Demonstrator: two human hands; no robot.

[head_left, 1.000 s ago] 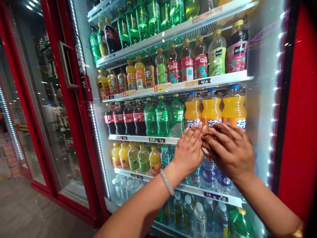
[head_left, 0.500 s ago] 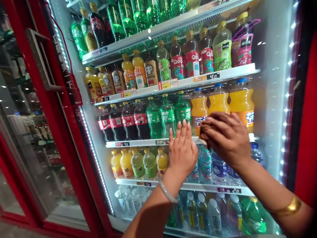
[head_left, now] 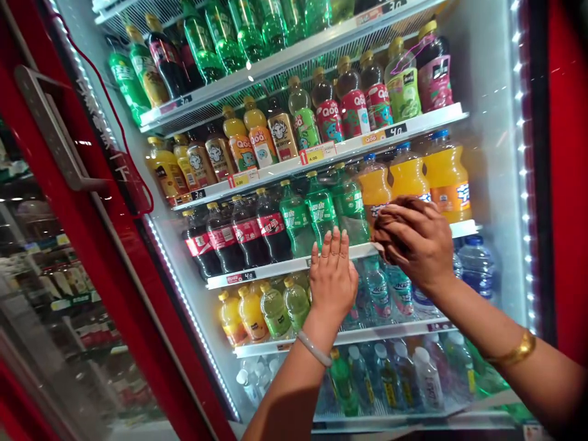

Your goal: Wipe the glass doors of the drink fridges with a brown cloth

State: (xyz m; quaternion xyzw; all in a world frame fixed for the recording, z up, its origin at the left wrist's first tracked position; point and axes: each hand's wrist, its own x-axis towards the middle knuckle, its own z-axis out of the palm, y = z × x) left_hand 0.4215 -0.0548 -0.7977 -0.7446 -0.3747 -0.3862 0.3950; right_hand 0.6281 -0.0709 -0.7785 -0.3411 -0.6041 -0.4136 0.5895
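Note:
In the head view, my left hand (head_left: 333, 278) is raised with its fingers stretched out and its back toward me. It appears to lie flat on the glass front of a drinks cooler, before the green bottles (head_left: 321, 205). A pale bangle (head_left: 315, 349) circles that wrist. My right hand (head_left: 420, 242) is closed with curled fingers, in front of the orange soda bottles (head_left: 445, 177). A dark reflection of it shows beside the fingertips. What it holds, if anything, is hidden. A gold bracelet (head_left: 517, 350) sits on the right forearm.
Dark cola bottles (head_left: 271, 226) and Qoo juice bottles (head_left: 351, 101) line the shelves. Smaller yellow juice bottles (head_left: 252, 312) stand lower down. A red door frame with a metal handle (head_left: 55, 128) is at the left. A strip of lights (head_left: 518, 153) runs down the right side.
The view has tilted and shifted, so the shelves slant more. My right hand sits slightly farther left and higher in the picture. My left hand keeps its flat pose.

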